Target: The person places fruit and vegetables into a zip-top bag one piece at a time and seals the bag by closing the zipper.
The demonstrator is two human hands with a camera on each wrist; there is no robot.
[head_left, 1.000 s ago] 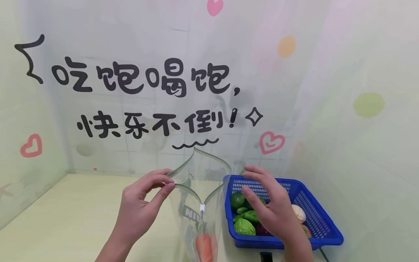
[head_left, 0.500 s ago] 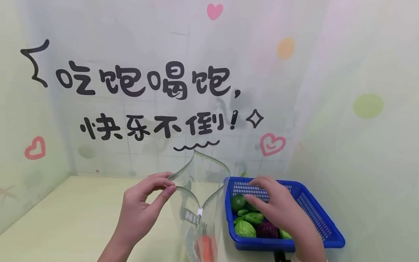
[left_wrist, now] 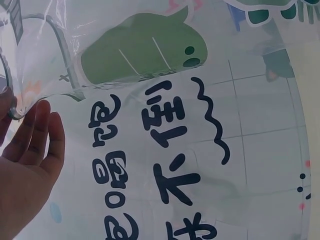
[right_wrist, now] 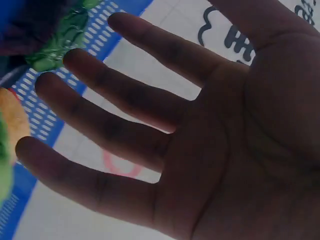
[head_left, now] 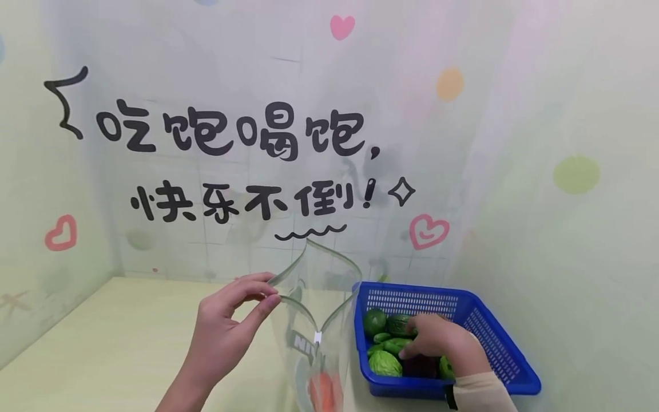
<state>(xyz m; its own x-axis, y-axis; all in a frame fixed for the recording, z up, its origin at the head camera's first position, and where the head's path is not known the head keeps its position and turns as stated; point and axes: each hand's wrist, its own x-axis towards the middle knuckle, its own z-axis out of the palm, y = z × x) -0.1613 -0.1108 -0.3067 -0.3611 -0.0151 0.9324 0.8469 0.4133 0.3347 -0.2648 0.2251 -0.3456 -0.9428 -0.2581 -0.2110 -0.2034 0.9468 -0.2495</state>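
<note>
A clear zip bag [head_left: 334, 312] with a white slider [head_left: 317, 337] stands with its mouth spread wide, and an orange carrot [head_left: 323, 392] shows low inside. My left hand [head_left: 226, 326] pinches the left rim of the bag between thumb and fingers. In the left wrist view its fingers [left_wrist: 56, 140] are at the bag's edge. My right hand [head_left: 445, 343] reaches over the blue basket [head_left: 401, 389], fingertips close above a purple cabbage [head_left: 419, 367] and green peppers [head_left: 396, 345]. The right wrist view shows its fingers [right_wrist: 100, 120] extended and spread, holding nothing.
The basket also holds a small green cabbage [head_left: 385, 364], a round dark green vegetable [head_left: 374, 321] and more greens. It stands on a pale table [head_left: 128, 343], close to the right wall [head_left: 582, 286]. Lettered sheeting [head_left: 247, 160] forms the back wall.
My right hand has left the bag's right side and moved down and to the right over the basket. My left hand keeps its pinch on the bag's rim.
</note>
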